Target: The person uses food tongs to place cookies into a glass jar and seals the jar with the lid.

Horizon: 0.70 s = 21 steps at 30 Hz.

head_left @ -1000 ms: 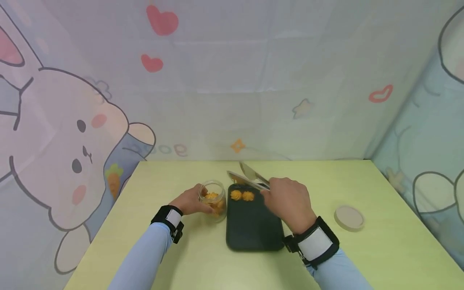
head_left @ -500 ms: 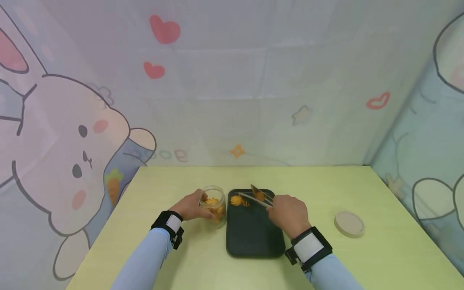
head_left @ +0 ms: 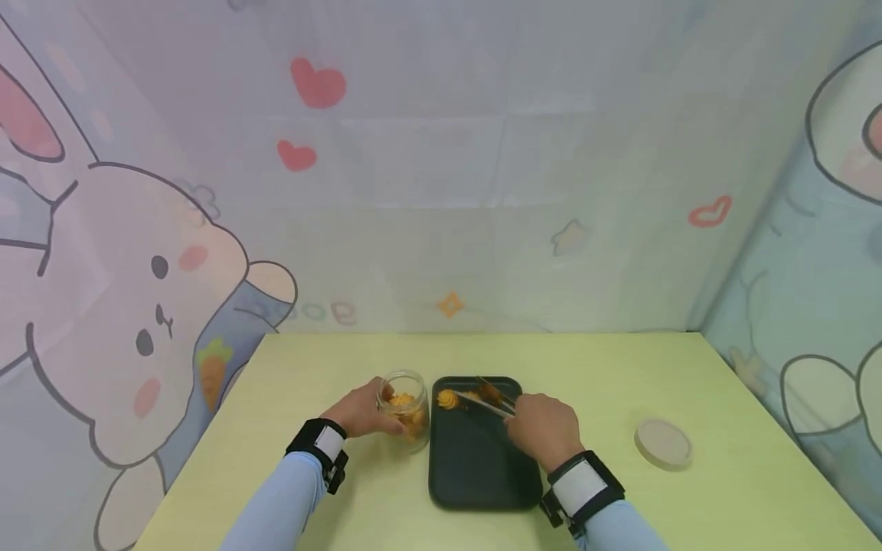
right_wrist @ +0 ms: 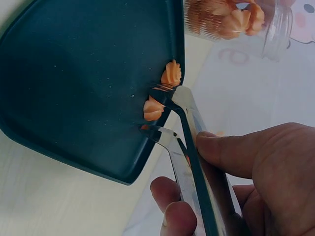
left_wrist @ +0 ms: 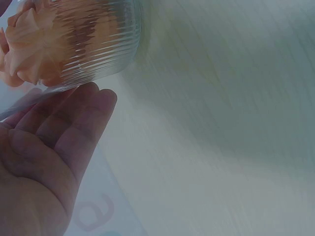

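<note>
My left hand (head_left: 364, 409) grips a glass jar (head_left: 416, 435) by its side, thumb on the near side and fingers behind. Piped, swirl-shaped cookies (left_wrist: 34, 49) fill its lower part. My right hand (head_left: 547, 430) holds metal tongs (right_wrist: 189, 142), thumb on one arm and fingers on the other. Their tips are low over the far end of a dark tray (head_left: 482, 467). Two cookies lie there: one in the far left corner (head_left: 448, 399), the other (right_wrist: 153, 109) between the tong tips, partly hidden by them in the head view.
A round beige lid (head_left: 664, 444) lies on the yellow-green table (head_left: 606, 367) to the right of the tray. The jar stands close beside the tray's left edge. A printed cloth backdrop (head_left: 441, 168) rises behind the table.
My right hand has brought the tongs down from above the tray's far edge, over the second cookie. My left hand keeps its grip on the jar. The head view has tilted up slightly.
</note>
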Motion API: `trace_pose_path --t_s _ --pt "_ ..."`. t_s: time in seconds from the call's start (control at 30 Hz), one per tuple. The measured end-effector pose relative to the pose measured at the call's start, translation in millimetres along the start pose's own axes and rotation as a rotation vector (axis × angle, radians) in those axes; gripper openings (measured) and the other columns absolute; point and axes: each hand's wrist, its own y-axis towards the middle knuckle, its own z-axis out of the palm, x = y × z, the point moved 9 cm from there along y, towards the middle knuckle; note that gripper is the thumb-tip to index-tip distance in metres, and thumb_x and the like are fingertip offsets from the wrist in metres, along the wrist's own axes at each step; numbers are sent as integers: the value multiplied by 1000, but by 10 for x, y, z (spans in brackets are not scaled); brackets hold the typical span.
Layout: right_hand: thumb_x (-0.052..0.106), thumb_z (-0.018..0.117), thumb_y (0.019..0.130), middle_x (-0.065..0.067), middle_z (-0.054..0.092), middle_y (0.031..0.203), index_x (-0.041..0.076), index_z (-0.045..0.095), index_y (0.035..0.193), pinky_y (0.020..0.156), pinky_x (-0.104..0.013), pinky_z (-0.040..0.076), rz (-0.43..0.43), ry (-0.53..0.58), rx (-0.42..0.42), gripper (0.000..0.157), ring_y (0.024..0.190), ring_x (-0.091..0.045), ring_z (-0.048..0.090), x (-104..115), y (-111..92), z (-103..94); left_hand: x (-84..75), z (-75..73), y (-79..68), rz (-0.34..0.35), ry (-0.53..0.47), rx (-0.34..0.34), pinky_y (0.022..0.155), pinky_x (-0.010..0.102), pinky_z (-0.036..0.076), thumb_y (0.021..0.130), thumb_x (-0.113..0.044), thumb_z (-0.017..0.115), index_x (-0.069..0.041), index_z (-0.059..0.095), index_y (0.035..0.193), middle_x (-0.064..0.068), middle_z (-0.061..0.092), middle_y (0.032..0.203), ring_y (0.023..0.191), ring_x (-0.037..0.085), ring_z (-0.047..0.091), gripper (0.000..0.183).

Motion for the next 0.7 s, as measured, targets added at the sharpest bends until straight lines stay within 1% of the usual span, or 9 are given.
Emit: trace_pose_path --t_s 0.23,0.47,0.7 --pt "29 72 81 -2 53 50 6 63 65 37 -33 42 5 8 -3 29 44 -17 48 -18 23 33 -2 5 8 7 4 1 77 41 46 64 -38 84 -7 50 114 10 60 100 87 24 52 68" --pt "28 71 82 -2 53 51 7 63 65 37 -35 45 4 3 -7 28 45 -17 49 -33 50 57 18 22 71 4 13 -4 79 43 48 63 -39 84 -7 50 114 11 60 103 88 24 52 69" --pt "27 71 82 -3 55 50 6 64 65 37 -36 45 15 -5 -22 28 44 -17 50 -47 84 45 -46 -17 77 11 26 -10 78 42 47 65 -36 84 -6 50 114 11 61 103 88 24 52 67"
